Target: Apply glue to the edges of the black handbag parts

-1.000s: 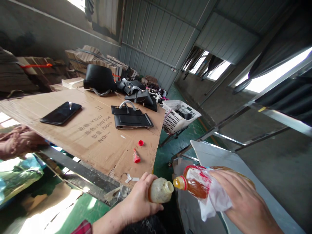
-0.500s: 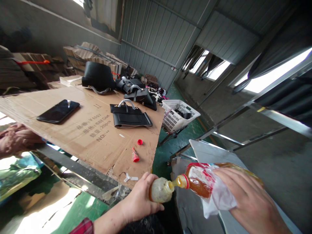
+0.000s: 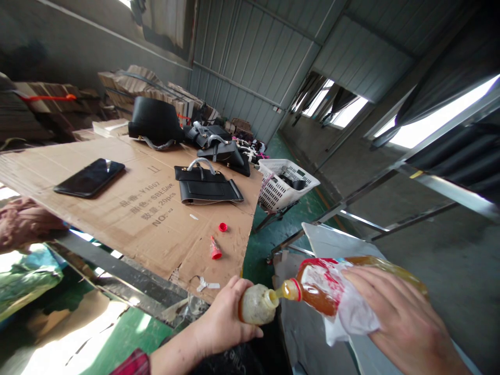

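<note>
My left hand [image 3: 221, 320] is wrapped round a small cloudy squeeze bottle [image 3: 255, 305] at the bottom centre, its open mouth turned to the right. My right hand [image 3: 404, 325] grips a big plastic bottle of amber liquid [image 3: 324, 291] with a loose white and red label, tipped on its side. The big bottle's neck touches the small bottle's mouth. A red nozzle cap [image 3: 215, 250] and a small red screw cap [image 3: 223, 227] lie on the cardboard-covered table [image 3: 128, 208] just beyond my left hand.
On the cardboard lie a black phone [image 3: 89, 178], a flat black handbag [image 3: 205, 185] and more black bags [image 3: 156, 121] further back. A white plastic basket [image 3: 287, 185] stands past the table's end. A grey sheet [image 3: 332, 245] sits under my right hand. Green floor shows between.
The big bottle's neck has moved left from a small gap to meet the small bottle's mouth. Both hands keep their grips and have barely shifted.
</note>
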Demonstrator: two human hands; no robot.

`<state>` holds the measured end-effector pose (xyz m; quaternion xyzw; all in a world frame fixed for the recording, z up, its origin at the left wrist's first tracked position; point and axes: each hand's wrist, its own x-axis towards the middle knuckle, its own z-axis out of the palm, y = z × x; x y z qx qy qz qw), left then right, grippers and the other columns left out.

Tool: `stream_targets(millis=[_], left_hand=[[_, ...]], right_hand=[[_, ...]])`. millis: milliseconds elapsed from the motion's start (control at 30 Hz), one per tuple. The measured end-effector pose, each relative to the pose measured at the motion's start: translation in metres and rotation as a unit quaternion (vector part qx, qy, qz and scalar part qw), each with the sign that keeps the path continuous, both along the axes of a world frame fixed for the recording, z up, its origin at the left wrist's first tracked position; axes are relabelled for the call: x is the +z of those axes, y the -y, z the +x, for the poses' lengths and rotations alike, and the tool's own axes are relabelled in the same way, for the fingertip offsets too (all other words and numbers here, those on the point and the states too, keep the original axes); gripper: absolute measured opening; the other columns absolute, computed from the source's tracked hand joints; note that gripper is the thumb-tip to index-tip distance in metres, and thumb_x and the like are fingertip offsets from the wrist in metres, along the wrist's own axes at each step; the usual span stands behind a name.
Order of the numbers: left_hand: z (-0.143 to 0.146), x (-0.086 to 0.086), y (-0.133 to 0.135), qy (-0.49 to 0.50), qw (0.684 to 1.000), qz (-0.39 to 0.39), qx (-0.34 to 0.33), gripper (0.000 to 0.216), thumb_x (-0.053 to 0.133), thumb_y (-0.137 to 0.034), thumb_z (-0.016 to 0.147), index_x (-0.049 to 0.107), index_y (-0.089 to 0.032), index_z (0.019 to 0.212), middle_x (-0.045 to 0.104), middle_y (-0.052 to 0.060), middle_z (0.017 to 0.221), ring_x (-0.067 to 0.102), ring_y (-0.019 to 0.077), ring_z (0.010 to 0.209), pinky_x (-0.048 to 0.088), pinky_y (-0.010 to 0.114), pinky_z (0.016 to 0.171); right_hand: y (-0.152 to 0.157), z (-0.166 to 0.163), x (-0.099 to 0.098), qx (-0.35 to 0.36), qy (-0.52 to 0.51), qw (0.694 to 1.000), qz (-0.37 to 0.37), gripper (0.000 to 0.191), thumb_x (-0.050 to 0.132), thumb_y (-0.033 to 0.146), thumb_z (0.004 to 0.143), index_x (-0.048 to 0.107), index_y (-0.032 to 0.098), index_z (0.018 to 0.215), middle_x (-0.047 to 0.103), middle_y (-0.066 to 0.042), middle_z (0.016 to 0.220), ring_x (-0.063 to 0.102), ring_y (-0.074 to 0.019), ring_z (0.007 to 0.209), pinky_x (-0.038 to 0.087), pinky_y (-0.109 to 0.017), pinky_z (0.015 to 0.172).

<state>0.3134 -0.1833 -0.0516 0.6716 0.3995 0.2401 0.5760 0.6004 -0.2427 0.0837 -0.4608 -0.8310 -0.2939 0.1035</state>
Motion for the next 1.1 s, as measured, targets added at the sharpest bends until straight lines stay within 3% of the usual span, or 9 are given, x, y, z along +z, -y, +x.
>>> stream_targets(millis=[267,433,900,1100], left_hand=[[0.0,0.003,0.0,0.007,1.0,-0.006,0.0,0.068,0.091,-0.013,0.05,0.06,-0.013,0.111,0.055,0.007,0.112,0.054,0.0248,0.104,0.043,0.035,0.093],[0.0,0.006,0.001,0.005,1.0,-0.008,0.0,0.067,0.091,-0.013,0.05,0.061,-0.013,0.11,0.055,0.007,0.112,0.054,0.0247,0.104,0.043,0.035,0.093],[0.001,0.001,0.003,0.02,1.0,-0.002,0.001,0.068,0.091,-0.014,0.049,0.06,-0.014,0.11,0.055,0.007,0.112,0.055,0.0246,0.103,0.044,0.035,0.092],[0.0,-0.001,0.001,0.029,1.0,-0.002,0.003,0.07,0.091,-0.014,0.048,0.06,-0.013,0.111,0.055,0.007,0.111,0.055,0.0248,0.104,0.044,0.035,0.092]], right_hand=[[-0.001,-0.005,0.01,0.028,0.032,0.999,0.013,0.036,0.045,0.004,0.09,0.061,0.015,0.121,0.069,-0.012,0.11,0.062,-0.0273,0.103,0.044,-0.042,0.095],[-0.001,-0.006,0.01,0.01,0.017,1.0,0.013,0.038,0.042,0.003,0.091,0.059,0.016,0.123,0.068,-0.012,0.112,0.061,-0.0279,0.106,0.043,-0.044,0.096],[-0.002,-0.002,0.016,0.053,0.066,0.996,0.0,0.039,0.047,0.005,0.087,0.061,0.014,0.122,0.07,-0.013,0.111,0.062,-0.0283,0.103,0.043,-0.042,0.095],[-0.002,-0.015,0.016,0.034,0.017,0.999,0.014,0.037,0.045,0.004,0.088,0.062,0.016,0.119,0.071,-0.012,0.107,0.064,-0.0281,0.101,0.044,-0.043,0.094]])
